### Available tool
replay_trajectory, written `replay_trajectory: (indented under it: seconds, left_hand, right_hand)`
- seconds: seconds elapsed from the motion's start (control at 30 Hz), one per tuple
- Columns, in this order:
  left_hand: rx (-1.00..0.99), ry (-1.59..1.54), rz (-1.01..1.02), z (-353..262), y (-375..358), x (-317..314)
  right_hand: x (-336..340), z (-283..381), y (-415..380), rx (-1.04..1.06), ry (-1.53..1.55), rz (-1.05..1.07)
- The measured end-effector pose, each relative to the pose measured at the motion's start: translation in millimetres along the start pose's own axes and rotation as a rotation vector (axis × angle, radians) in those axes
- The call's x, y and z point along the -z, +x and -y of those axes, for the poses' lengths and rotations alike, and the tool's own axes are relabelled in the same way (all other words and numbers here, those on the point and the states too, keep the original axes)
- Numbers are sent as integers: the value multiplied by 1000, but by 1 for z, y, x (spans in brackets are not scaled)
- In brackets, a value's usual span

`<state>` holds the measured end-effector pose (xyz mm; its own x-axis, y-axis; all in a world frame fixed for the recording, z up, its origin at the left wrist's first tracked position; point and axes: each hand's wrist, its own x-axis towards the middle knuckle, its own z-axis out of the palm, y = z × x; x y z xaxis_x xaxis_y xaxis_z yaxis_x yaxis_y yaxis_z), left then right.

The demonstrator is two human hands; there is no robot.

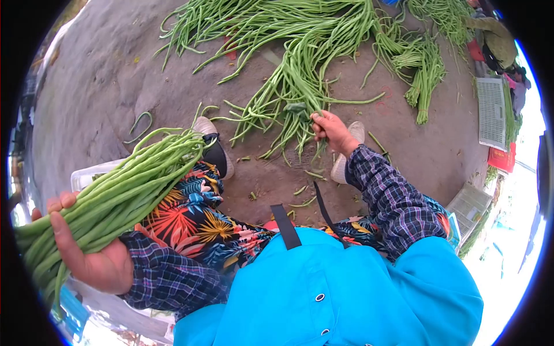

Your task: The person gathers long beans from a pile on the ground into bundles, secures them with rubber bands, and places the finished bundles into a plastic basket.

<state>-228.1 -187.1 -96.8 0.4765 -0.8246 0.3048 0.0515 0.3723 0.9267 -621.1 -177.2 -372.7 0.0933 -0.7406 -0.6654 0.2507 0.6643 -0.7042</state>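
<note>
My left hand [95, 256] is wrapped round a thick bunch of long beans [124, 193], out at the left beside my thigh. The bunch slants up and right, its far ends over my knee. Between my feet, my right hand [332, 131] is closed on the near ends of some long beans [306, 86] that trail from a large pile [300, 23] on the ground. A dark green crumpled leaf [296, 109] lies against those beans, just left of my right fingers. How many beans the right hand grips is hidden.
A tied-looking bundle of long beans [424, 83] lies at upper right. Beyond it stand a pale plastic crate [491, 112], a red bag [502, 158] and another person [499, 43]. A second crate [466, 207] is at lower right. Bean scraps [303, 190] litter the ground.
</note>
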Motion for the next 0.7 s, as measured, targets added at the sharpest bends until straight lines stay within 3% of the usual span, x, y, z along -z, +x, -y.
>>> replay_trajectory:
  seconds: [0.17, 0.4, 0.5, 0.6, 0.7]
  left_hand:
    - [18, -89, -99, -1, -5, -21]
    - [59, -61, -68, -3, -11, -38]
    - [102, -90, -22, 0, -8, -37]
    - [152, -123, 3, 8, -8, -30]
    - [27, -23, 102, 24, 0, -11]
  right_hand:
    - [46, 57, -61, 65, 156, 4]
    - [109, 84, -143, 274, 395, -102]
    - [121, 93, -179, 399, 451, -289]
    - [149, 100, -222, 514, 450, -316]
    - [167, 115, -292, 688, 416, -522]
